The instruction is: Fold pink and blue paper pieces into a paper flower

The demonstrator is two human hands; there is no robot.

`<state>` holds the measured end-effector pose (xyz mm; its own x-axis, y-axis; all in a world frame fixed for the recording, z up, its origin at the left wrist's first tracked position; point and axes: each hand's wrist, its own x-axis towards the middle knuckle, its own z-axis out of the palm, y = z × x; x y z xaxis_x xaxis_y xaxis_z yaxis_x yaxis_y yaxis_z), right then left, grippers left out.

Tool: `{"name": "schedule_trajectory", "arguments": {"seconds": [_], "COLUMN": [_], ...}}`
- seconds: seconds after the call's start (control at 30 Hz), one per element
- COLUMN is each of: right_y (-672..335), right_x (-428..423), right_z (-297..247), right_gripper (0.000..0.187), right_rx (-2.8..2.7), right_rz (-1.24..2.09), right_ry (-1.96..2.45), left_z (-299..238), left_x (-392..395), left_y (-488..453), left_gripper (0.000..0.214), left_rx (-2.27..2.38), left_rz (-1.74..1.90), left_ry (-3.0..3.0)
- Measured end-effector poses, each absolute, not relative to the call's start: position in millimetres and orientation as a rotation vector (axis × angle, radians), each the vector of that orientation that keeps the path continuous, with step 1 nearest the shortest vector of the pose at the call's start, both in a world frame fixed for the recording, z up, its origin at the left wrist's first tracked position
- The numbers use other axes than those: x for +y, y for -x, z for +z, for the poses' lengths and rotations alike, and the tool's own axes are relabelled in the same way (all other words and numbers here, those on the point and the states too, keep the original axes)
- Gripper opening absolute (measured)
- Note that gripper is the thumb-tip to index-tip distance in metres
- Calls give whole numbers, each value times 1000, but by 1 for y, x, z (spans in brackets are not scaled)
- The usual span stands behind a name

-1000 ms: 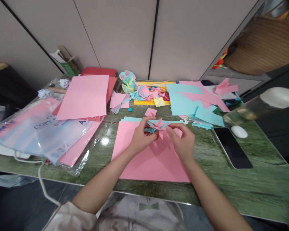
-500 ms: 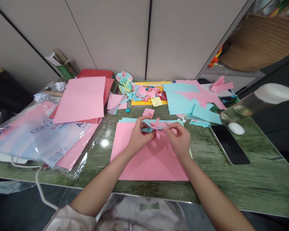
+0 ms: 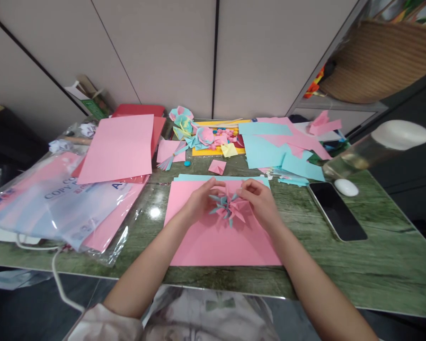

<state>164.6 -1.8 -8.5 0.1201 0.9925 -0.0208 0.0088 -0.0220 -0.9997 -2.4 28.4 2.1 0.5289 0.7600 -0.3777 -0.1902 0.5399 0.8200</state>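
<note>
Between my two hands is a spiky folded-paper flower (image 3: 230,208) in pink and light blue, its points fanning outward over a stack of pink paper (image 3: 223,246). My left hand (image 3: 203,201) has its fingers curled around the flower's left side. From the right, my right hand (image 3: 257,199) pinches a point at the flower's upper right edge. The far fingertips of my left hand are partly hidden behind the paper. Just beyond the stack lies a small folded pink square (image 3: 217,166).
On the left are pink sheets (image 3: 119,149) and a plastic copy-paper bag (image 3: 71,203). Finished paper flowers (image 3: 182,123) and a yellow tray (image 3: 199,152) sit at the back. Blue sheets (image 3: 262,151), a phone (image 3: 337,210), a white oval object (image 3: 346,187) and a bottle (image 3: 362,151) stand right.
The paper flower has turned from edge-on to showing its pink and blue points toward me. Both hands have come slightly lower and re-gripped around it.
</note>
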Motion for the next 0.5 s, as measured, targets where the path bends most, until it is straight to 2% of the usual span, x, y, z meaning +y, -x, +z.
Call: {"name": "schedule_trajectory", "arguments": {"seconds": [0.17,0.5], "right_y": [-161,-158], "right_x": [-2,-4], "right_z": [-10,-10], "right_gripper": [15,10], "right_rx": [-1306,-1428], "right_rz": [1283,1136], "right_ry": [1266,1328], "left_z": [-7,-2], "left_x": [30,28], "left_y": [2,4], "left_gripper": [21,18], "left_rx": [840,961], "left_rz": [637,634], "left_ry": [-1011,-1394]}}
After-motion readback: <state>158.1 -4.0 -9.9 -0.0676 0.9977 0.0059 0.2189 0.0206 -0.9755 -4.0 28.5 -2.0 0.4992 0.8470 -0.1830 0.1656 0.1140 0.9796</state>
